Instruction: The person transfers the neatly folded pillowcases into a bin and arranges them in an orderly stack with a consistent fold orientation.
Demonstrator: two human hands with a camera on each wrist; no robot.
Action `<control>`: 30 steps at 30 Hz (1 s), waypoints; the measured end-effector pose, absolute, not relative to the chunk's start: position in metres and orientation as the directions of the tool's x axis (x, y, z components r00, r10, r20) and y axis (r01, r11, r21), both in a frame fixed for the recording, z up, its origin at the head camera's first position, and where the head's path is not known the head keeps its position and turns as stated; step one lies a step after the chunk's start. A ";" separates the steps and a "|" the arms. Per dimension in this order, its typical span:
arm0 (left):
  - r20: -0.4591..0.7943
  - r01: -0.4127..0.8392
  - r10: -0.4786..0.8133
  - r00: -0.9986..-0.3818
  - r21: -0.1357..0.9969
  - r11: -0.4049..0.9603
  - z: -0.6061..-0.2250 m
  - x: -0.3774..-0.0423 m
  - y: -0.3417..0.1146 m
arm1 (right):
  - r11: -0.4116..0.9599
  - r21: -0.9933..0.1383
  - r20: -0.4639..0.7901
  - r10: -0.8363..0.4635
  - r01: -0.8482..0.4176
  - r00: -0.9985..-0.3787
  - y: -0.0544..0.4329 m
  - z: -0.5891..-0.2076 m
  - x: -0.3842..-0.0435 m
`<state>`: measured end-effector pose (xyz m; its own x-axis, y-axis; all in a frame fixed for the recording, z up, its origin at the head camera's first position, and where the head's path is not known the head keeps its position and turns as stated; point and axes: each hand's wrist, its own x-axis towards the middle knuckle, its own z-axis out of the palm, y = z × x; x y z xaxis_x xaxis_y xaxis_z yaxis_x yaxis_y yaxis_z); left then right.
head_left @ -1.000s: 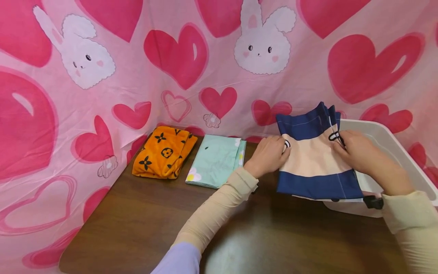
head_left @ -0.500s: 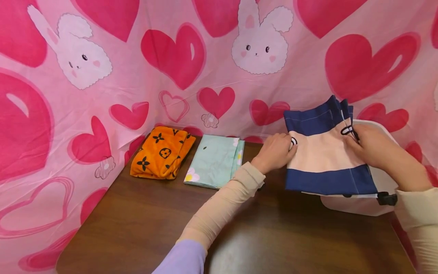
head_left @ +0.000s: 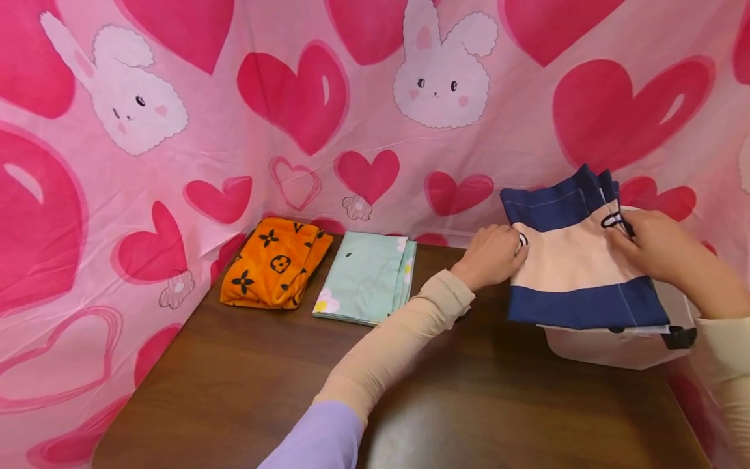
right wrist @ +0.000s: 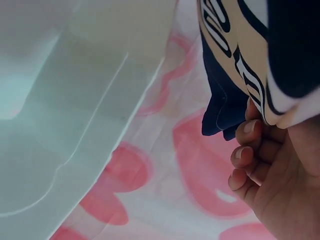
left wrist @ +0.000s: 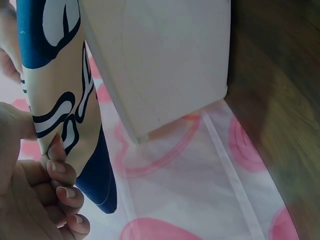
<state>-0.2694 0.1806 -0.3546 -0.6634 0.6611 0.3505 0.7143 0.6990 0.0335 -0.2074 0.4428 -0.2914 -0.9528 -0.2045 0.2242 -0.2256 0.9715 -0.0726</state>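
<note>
Starting at the left, a pink backdrop (head_left: 222,124), printed with red hearts and white rabbit heads, runs behind the left and rear sides of a dark brown wooden table (head_left: 252,397). Near the rear left of the tabletop lies an orange cloth (head_left: 275,264), folded into a thick pad and marked with black flower-like motifs. Just to its right lies a mint-green cloth (head_left: 363,277), folded flat, with pale flowers at its corner and along its right-hand fold.

Next comes the left arm, in a lilac sleeve (head_left: 322,436) with a beige sleeve (head_left: 392,352) over the forearm. The left hand (head_left: 489,255) pinches the left edge of a navy-and-cream cloth (head_left: 577,254) between thumb and fingertips; the wrist view shows the other fingers curled alongside.

This cloth is held up between both hands, raised off the tabletop: navy bands at top and bottom, a cream band across the middle, pleats gathered at the upper right. It covers much of a pale bin (head_left: 609,348) at the table's right; contact between the two cannot be told.

At far right, the right hand (head_left: 662,244) grips the cloth's right edge between thumb and fingers, its remaining fingers curled.
</note>
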 end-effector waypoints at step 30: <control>0.332 0.741 0.691 -0.642 0.037 0.671 -0.355 -0.276 0.246 | 0.983 -0.014 0.159 -0.176 -0.180 -0.972 0.512 -0.305 -0.220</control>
<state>-0.2761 0.2456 -0.3545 -0.6423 0.6910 0.3315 0.7408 0.6707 0.0374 -0.2204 0.5124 -0.3052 -0.9715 -0.1759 0.1587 -0.1804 0.9835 -0.0140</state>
